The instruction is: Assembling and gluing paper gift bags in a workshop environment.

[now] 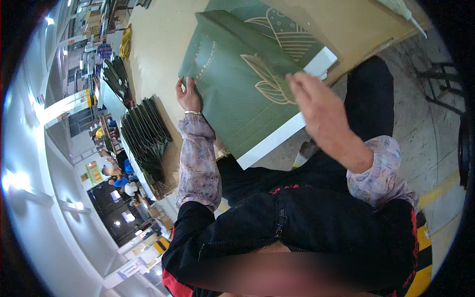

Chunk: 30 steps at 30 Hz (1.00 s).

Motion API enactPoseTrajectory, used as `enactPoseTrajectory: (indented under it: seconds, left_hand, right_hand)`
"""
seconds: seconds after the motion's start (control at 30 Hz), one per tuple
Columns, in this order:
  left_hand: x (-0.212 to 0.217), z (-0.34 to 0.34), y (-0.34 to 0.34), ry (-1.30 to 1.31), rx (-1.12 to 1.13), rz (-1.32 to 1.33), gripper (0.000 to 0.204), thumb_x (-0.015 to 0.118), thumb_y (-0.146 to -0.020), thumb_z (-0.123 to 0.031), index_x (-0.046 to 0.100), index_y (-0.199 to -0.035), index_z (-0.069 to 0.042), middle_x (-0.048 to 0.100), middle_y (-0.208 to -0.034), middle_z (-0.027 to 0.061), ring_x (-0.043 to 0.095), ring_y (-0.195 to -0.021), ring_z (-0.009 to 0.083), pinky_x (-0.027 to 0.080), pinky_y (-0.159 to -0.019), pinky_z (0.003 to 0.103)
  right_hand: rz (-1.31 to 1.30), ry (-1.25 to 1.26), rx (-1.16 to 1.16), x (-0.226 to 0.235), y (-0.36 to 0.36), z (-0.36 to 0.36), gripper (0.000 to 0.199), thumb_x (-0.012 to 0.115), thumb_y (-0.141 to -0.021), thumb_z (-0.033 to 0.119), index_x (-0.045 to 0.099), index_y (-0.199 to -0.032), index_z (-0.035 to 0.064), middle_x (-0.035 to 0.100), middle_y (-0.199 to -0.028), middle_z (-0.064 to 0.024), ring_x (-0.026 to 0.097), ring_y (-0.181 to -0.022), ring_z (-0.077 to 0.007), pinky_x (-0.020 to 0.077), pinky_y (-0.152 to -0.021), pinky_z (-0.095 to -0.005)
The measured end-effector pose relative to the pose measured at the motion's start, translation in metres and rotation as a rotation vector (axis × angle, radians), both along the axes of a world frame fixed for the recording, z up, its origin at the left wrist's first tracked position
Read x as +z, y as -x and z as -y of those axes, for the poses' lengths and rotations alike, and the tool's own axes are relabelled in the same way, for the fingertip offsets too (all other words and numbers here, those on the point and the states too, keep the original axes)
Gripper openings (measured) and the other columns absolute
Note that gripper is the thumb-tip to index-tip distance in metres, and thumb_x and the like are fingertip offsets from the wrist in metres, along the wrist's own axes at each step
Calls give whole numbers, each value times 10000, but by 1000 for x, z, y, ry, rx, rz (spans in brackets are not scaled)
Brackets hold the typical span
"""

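From my distant place, I see the green flexible sheet with pale leaf-shaped line print [232, 99] on the tan flat table [158, 39]; its straight white lower border [269, 142] reaches beyond the table's edge, above the lap. My left hand [189, 96] is at the sheet's left edge, thumb and fingers a little apart; whether they really pinch the edge, I cannot tell. My right hand [321, 114] is over the right side, its fingers stretched and close together, with no clear grip; if they touch the material, I also cannot tell. In my judgement, the left fingers should steady the edge softly, while the right ones smooth outward. The far part looks raised in a fold, so gentle pressure there would avoid a crease.
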<state>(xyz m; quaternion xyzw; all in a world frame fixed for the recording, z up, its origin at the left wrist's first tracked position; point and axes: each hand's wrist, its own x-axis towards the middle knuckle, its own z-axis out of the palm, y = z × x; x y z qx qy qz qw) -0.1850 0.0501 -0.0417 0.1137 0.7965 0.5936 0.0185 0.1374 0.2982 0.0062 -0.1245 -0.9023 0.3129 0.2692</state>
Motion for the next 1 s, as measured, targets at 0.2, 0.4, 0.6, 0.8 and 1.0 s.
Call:
enactPoseTrajectory:
  seconds: [0.2,0.4,0.6,0.8,1.0]
  left_hand:
    - [4,-46,-8,170,20,-38,356,663,-907,-149,547,-1180,47,670,-831,69,618,-747,98,477,-655,210]
    - [9,-63,31,464,31,-233,614,665,-824,-463,564,-1230,-14,678,-958,220,642,-961,351,483,-859,413]
    - [45,-27,-36,543,-42,-34,1049,787,-669,-507,298,-1417,43,571,-1195,227,563,-1099,366,460,-943,398]
    - [26,34,-161,435,-40,-260,940,812,-700,-305,316,-1430,18,418,-1333,223,424,-1228,352,381,-1035,398]
    - [21,32,-181,238,58,-87,717,769,-742,-249,467,-1357,-38,503,-1206,164,502,-1118,329,426,-965,380]
  right_hand:
    - [81,182,1,-11,16,-43,162,567,-879,115,558,-1010,21,563,-966,-132,602,-876,-332,488,-729,-423]
    - [143,508,-46,-29,26,-47,246,490,-964,171,527,-1105,-27,585,-937,-242,579,-918,-403,452,-787,-408]
    - [102,345,-36,-27,28,-17,242,445,-993,177,520,-1054,-45,566,-854,-202,527,-761,-299,436,-735,-375]
    - [122,251,-42,-33,23,-1,254,433,-1004,187,522,-985,-50,551,-807,-148,492,-745,-214,433,-728,-351]
    - [151,182,-18,-33,19,-4,258,421,-1008,191,482,-879,-24,469,-712,-82,438,-679,-172,395,-630,-336]
